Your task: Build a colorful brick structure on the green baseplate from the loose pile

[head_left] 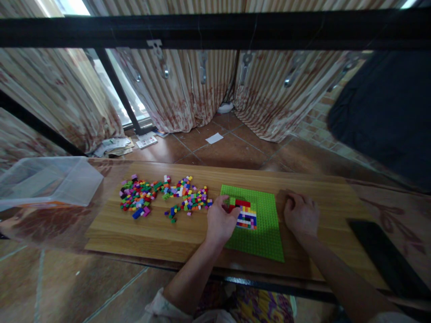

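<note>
A green studded baseplate (266, 224) lies on a wooden board (151, 229). On the plate sits a small block of joined bricks (247, 216), red on top with several coloured rows below. My left hand (220, 220) rests on the plate's left edge, its fingers curled and pinched at the red bricks; what they hold is hidden. To the right of the plate my right hand (301, 214) lies on the board with its fingers curled under, nothing visible in them. A scatter of small loose bricks (161, 196) in many colours lies to the left of the plate.
A clear plastic tub (47, 181) stands at the board's left end. A dark flat object (387, 255) lies at the right. A black metal frame (215, 29) crosses overhead. Beyond the board are a tiled floor, striped curtains, papers (114, 146) and a dark bundle (387, 112).
</note>
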A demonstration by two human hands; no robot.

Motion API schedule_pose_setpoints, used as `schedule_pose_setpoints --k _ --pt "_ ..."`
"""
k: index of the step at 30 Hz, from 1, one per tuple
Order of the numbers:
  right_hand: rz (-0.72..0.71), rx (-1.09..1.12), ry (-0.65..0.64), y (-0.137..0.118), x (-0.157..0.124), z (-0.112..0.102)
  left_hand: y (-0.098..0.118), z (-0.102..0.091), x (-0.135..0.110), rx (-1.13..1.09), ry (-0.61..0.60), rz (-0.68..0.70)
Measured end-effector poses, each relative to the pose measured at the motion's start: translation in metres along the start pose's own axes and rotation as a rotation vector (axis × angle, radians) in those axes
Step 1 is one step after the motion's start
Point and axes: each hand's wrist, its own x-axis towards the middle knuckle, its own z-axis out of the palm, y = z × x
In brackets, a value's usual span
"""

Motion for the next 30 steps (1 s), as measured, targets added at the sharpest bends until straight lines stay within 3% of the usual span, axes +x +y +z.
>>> schedule_pose_setpoints --k 13,19,25,30 --pt "0.005 -0.004 -0.015 0.001 0.0 0.001 -0.005 -0.002 0.013 -0.525 -0.184 -0.258" --pt "-0.022 -0.044 -0.014 0.004 0.0 0.005 -0.001 -0.003 0.015 -0.566 -0.241 -0.367" --pt "-0.055 -0.055 0.014 0.003 0.001 0.006 0.002 0.002 0.015 -0.455 -0.206 -0.293" --pt "-0.088 0.012 0.037 0.006 0.002 0.004 -0.004 -0.005 0.003 -0.261 -0.082 -0.132"
